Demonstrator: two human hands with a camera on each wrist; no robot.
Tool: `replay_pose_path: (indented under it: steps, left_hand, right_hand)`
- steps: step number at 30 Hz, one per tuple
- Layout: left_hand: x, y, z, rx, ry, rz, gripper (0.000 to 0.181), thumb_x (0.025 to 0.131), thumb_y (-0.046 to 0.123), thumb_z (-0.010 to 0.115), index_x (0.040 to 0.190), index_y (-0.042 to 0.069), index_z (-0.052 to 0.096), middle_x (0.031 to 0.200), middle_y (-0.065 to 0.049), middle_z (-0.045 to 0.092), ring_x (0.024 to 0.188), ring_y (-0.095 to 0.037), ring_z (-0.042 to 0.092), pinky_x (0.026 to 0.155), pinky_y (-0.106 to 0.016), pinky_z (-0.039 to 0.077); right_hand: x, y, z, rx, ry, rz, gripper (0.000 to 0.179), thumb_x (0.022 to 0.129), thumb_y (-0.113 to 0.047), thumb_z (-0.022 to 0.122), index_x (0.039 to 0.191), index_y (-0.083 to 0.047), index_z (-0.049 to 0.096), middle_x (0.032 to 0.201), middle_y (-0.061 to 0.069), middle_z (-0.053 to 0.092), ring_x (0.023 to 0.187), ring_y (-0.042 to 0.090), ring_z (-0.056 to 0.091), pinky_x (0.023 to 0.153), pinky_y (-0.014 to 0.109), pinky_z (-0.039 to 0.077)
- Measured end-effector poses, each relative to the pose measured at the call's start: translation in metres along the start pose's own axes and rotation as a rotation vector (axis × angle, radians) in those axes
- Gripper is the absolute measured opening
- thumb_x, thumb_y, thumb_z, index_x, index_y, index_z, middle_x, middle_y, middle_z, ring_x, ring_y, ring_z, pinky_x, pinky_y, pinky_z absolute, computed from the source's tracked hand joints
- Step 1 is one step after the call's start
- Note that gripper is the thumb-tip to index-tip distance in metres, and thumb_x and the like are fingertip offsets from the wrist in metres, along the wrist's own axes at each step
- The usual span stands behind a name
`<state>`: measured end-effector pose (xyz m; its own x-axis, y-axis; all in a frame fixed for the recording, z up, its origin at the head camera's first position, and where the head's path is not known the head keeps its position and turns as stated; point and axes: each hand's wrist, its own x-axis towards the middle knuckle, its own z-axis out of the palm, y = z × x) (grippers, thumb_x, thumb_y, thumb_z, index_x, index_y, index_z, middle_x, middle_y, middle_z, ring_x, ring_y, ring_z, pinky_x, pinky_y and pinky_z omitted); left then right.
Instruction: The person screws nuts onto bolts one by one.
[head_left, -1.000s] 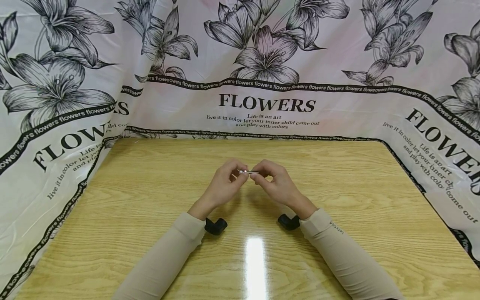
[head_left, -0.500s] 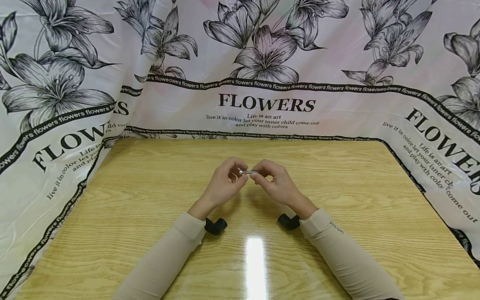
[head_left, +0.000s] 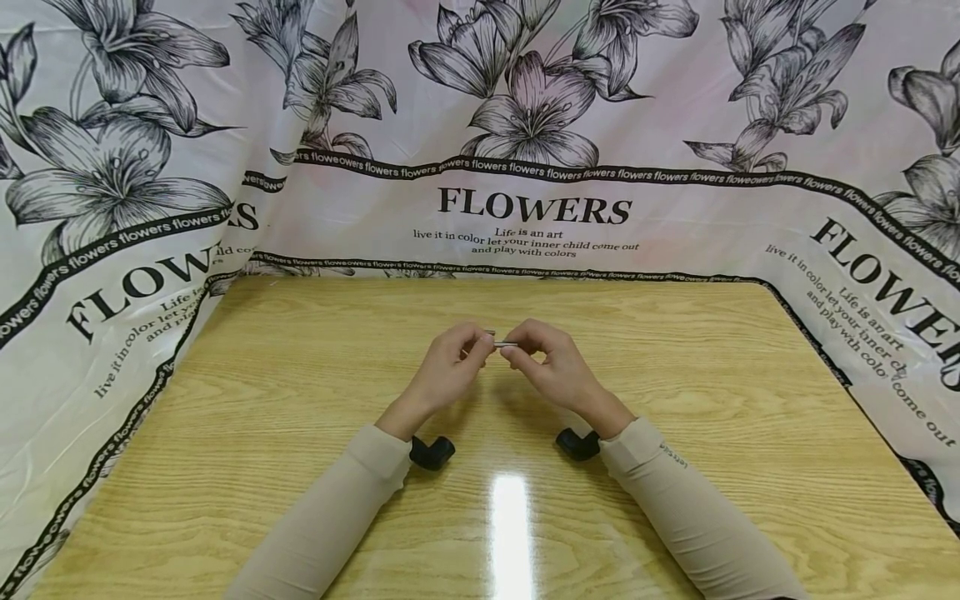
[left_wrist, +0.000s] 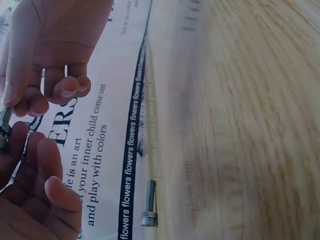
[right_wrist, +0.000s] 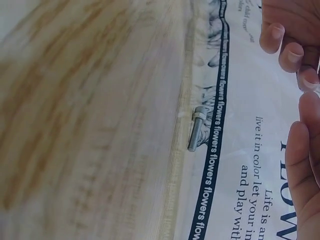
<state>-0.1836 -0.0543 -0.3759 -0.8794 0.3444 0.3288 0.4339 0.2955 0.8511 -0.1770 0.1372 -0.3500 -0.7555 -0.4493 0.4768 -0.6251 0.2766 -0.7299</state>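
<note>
Over the middle of the table, both hands meet at a small metal bolt (head_left: 506, 344) lying level between their fingertips. My right hand (head_left: 555, 367) pinches its shaft between thumb and forefinger. The thumb and fingers of my left hand (head_left: 446, 367) close over the other end and mostly cover it. In the left wrist view the threaded shaft of this held bolt (left_wrist: 6, 116) shows at the left edge, with a nut right at the left fingertips. A second bolt (left_wrist: 149, 204), carrying a nut, shows apart from the fingers in both wrist views, near the table's back edge.
A wood-grain table (head_left: 300, 375) spreads under the hands. White cloth (head_left: 525, 217) with printed flowers and lettering hangs behind it and along both sides. Black wrist mounts (head_left: 431, 452) jut inward by each cuff. Light glares off the front of the tabletop.
The left fingers, spread half a second ago with the bolt's head end showing between them, have closed in over that end. The right hand has stayed still on the shaft.
</note>
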Motion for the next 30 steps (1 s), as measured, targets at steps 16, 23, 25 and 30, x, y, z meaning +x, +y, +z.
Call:
replay_pose_path:
  steps: [16,23,25,30]
  left_hand:
    - [0.0,-0.004,0.001,0.011,0.052,0.141,0.013,0.091,0.004,0.062,0.104,0.007,0.06,0.102,-0.002,0.06,0.078,-0.014,0.056,0.066,-0.029,0.046]
    - [-0.001,-0.004,0.0,0.011,0.05,0.12,0.01,0.096,0.013,0.058,0.104,0.008,0.062,0.104,-0.003,0.06,0.081,-0.021,0.057,0.068,-0.032,0.047]
    - [0.0,-0.004,0.001,0.005,0.049,0.112,0.012,0.097,0.016,0.057,0.104,0.009,0.062,0.104,-0.003,0.061,0.081,-0.023,0.057,0.069,-0.033,0.047]
    - [0.0,-0.005,0.002,0.014,0.065,0.089,0.016,0.099,0.021,0.054,0.103,0.008,0.064,0.102,-0.004,0.062,0.082,-0.02,0.057,0.07,-0.036,0.049]
  right_hand:
    - [0.001,0.001,0.003,0.014,-0.003,-0.008,0.004,0.092,0.003,0.06,0.093,0.002,0.063,0.084,0.013,0.063,0.07,0.025,0.058,0.062,0.036,0.047]
    - [0.0,0.011,0.003,0.016,-0.003,0.002,0.005,0.093,-0.001,0.06,0.093,-0.003,0.064,0.081,0.006,0.062,0.07,0.023,0.059,0.062,0.038,0.047]
    - [0.0,0.013,0.003,0.013,-0.004,0.0,0.005,0.094,-0.002,0.059,0.094,-0.004,0.064,0.08,0.003,0.061,0.07,0.022,0.059,0.063,0.038,0.048]
    - [0.001,0.004,0.001,0.013,-0.006,-0.025,0.004,0.093,0.001,0.059,0.094,0.002,0.063,0.078,0.009,0.061,0.069,0.025,0.058,0.062,0.038,0.047]
